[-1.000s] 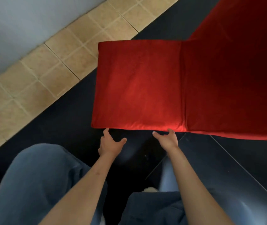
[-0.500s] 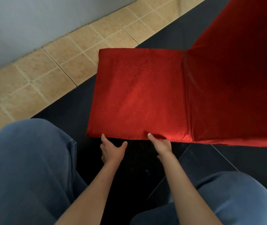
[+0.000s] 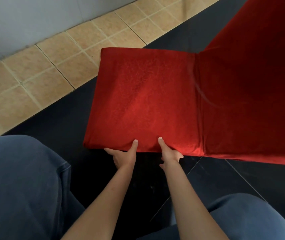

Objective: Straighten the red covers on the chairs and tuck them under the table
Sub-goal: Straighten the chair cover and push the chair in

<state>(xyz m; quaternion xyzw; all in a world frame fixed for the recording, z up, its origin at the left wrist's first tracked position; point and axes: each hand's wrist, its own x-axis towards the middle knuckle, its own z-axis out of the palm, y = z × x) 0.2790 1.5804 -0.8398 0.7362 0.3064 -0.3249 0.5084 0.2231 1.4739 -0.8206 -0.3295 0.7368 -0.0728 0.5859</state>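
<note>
A chair in a red cover (image 3: 147, 101) fills the middle and right of the view, its seat flat and its backrest (image 3: 252, 94) rising on the right. My left hand (image 3: 123, 155) grips the seat's near edge, thumb on top and fingers hidden under the fabric. My right hand (image 3: 170, 154) grips the same edge just to the right, thumb pressed on the cover. The cloth bunches slightly around both thumbs. No table is in view.
The chair stands on dark glossy floor tiles (image 3: 225, 179). Beige tiles (image 3: 39, 80) run along a grey wall (image 3: 25, 19) at the upper left. My knees in blue jeans (image 3: 16, 187) frame the lower corners.
Both hands moved up from just below the seat edge and took hold of it, thumbs now on top of the cover. I have sunk lower and closer to the chair.
</note>
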